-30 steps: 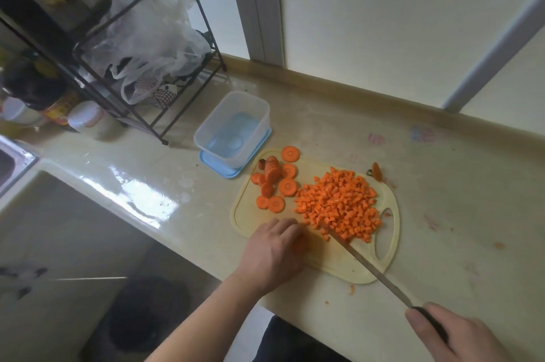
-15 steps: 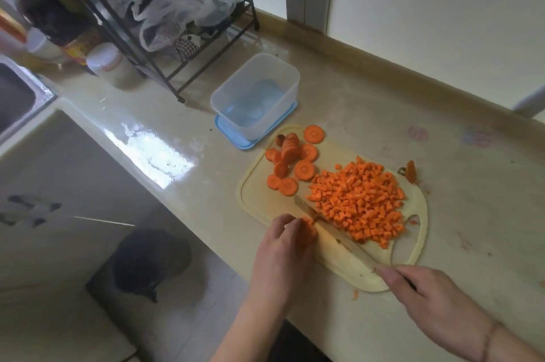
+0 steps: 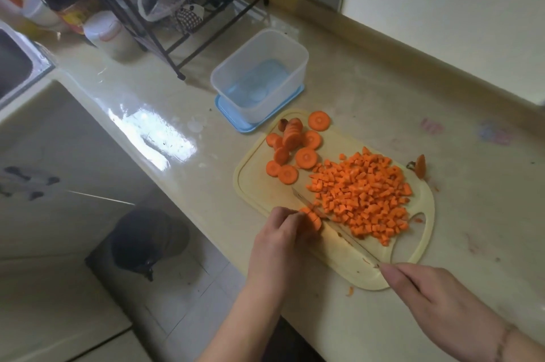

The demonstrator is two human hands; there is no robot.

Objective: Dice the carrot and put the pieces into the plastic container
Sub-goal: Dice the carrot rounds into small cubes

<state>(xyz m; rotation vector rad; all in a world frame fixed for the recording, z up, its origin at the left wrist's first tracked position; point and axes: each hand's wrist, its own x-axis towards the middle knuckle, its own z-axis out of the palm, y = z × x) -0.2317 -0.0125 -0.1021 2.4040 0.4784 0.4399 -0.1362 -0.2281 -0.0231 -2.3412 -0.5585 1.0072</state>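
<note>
Dicing ongoing | left hand (image 3: 283, 232) pinching carrot slices (image 3: 310, 215) steady at board's 7 o'clock | right hand (image 3: 418, 288) gripping knife (image 3: 339, 232) | plastic container (image 3: 259, 75) waiting empty at 11 o'clock

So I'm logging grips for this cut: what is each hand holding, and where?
The right hand grips the knife by its handle. The left hand pins a carrot piece with its fingertips.

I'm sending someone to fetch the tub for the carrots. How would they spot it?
On the beige countertop, look just beyond the cutting board's far corner, before the black wire rack. The plastic container is clear, empty, and alone sits on a blue lid.
</note>
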